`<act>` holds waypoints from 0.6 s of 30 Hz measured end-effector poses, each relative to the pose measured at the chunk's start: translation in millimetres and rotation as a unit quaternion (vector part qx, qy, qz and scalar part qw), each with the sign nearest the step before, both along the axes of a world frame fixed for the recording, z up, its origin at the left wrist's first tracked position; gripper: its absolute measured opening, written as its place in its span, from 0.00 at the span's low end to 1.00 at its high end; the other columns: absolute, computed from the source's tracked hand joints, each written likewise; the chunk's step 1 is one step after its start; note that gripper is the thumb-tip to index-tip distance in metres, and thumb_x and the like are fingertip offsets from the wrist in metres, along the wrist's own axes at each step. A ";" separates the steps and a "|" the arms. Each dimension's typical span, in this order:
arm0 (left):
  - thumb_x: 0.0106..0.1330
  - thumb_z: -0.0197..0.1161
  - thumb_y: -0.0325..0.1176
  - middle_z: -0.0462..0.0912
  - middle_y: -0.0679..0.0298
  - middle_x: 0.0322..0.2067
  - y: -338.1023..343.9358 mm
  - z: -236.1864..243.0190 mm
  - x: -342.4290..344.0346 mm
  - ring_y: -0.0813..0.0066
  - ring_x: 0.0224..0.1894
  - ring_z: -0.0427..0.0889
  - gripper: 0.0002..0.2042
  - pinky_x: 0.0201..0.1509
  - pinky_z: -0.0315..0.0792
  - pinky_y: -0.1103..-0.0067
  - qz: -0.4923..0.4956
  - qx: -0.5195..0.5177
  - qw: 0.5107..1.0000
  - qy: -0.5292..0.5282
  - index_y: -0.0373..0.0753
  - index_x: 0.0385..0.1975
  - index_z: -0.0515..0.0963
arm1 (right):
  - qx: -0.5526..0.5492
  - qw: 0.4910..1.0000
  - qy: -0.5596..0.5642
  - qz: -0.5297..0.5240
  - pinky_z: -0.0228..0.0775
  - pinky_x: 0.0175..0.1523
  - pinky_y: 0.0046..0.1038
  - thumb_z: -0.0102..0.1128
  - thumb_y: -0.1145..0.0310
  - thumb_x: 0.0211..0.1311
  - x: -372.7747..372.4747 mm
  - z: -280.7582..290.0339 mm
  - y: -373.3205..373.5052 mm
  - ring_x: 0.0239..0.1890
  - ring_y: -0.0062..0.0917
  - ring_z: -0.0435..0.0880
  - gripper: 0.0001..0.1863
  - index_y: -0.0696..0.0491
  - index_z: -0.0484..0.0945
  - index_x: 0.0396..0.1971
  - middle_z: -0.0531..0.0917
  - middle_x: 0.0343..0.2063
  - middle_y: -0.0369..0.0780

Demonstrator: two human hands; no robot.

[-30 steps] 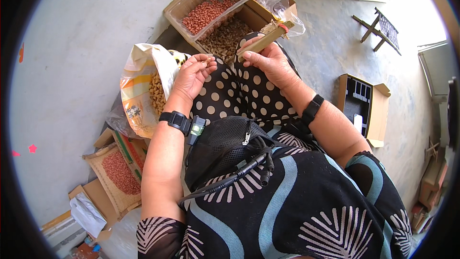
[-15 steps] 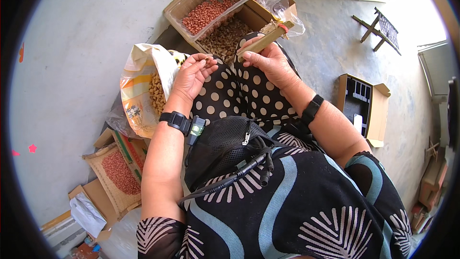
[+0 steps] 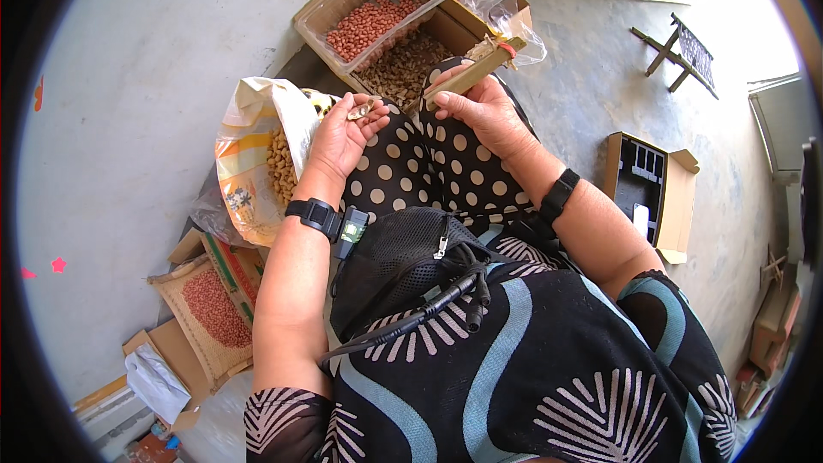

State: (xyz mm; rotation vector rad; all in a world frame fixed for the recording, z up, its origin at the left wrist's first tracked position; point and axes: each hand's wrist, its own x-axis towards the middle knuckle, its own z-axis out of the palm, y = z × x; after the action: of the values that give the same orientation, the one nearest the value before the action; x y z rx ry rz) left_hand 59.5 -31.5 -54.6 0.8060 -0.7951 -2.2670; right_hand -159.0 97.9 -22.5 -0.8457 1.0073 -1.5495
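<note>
Clear plastic first: the tub (image 3: 345,0), with shelled red peanuts (image 3: 370,26) heaped inside, is our landmark, and straight down from it, on the wearer's side, sits the left hand (image 3: 336,139). Palm up, fingers curled, and look at that, they're holding a split peanut shell (image 3: 360,111), its pale inside on show between thumb and fingers! Over to the right hand (image 3: 484,113), just right of the tub and nearer the wearer: thumb on top, fingers wrapped beneath, a firm grip on a flat wooden stick (image 3: 470,79) with a red band (image 3: 507,50) near its far end. Against the tub's near side, an open cardboard box (image 3: 454,30) shows broken husks (image 3: 396,75). Left of the tub and closer in, there's the white and orange bag (image 3: 249,124) full of unshelled peanuts (image 3: 279,167); further down that same side, a woven sack (image 3: 183,290) of red kernels (image 3: 219,309). Right of the tub, crumpled clear film (image 3: 495,7), and well beyond it, a folding stool (image 3: 691,53) on the floor.
</note>
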 end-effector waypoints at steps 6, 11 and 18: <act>0.65 0.50 0.23 0.78 0.46 0.43 0.9 2.2 1.5 0.56 0.47 0.80 0.09 0.56 0.76 0.66 -0.026 -0.007 0.998 0.048 0.30 0.44 0.71 | -0.001 1.000 0.004 -0.001 0.74 0.42 0.19 0.69 0.67 0.56 -0.1 -0.3 0.5 0.36 0.17 0.78 0.20 0.58 0.71 0.43 0.79 0.37 0.37; 0.62 0.50 0.18 0.78 0.48 0.44 4.7 4.6 -0.9 0.59 0.47 0.80 0.12 0.56 0.75 0.68 -0.024 -0.039 0.999 -0.003 0.30 0.45 0.69 | -0.006 1.000 0.004 0.001 0.74 0.42 0.19 0.68 0.67 0.56 -0.4 0.0 -0.3 0.35 0.17 0.78 0.19 0.58 0.71 0.43 0.78 0.36 0.37; 0.64 0.50 0.19 0.78 0.49 0.43 -4.6 10.4 -9.3 0.64 0.45 0.80 0.11 0.53 0.76 0.73 -0.053 -0.034 0.996 -0.056 0.30 0.46 0.69 | -0.008 1.000 0.011 0.000 0.73 0.40 0.19 0.68 0.68 0.56 -2.8 -3.9 -1.9 0.32 0.17 0.77 0.18 0.59 0.72 0.42 0.79 0.34 0.36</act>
State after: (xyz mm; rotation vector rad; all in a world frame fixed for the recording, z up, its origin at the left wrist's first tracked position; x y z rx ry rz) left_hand 50.3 -36.1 -44.2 0.8830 -0.9828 -2.2896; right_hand -161.8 95.9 -26.5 -0.8750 1.0126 -1.5528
